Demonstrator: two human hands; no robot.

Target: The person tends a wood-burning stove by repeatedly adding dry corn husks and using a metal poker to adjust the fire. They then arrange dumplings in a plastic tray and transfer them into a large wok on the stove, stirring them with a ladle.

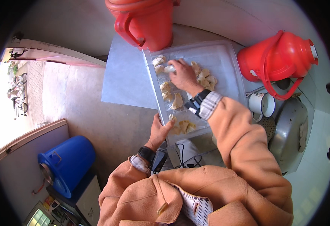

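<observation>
A shallow translucent plastic drawer (220, 59) with a pale front bar (157, 89) lies before me. Several dumplings are spread over its floor, among them a single dumpling (177, 101), a clump (207, 77) on the right and a yellowish one (187, 126) near me. My left hand (160, 128) grips the near end of the front bar, thumb on top. Over the drawer's far left part, my right hand (183, 75) pinches a whitish dumpling (169, 69) between thumb and fingers. That hand is slightly blurred and hides part of the drawer floor.
A red lidded bucket (153, 28) stands beyond the drawer. To the right are a red thermos flask (272, 56), an enamel mug (261, 103) and a metal basin (289, 132). Black cables (186, 158) hang near my body. A blue barrel (69, 163) is at lower left, by an open doorway.
</observation>
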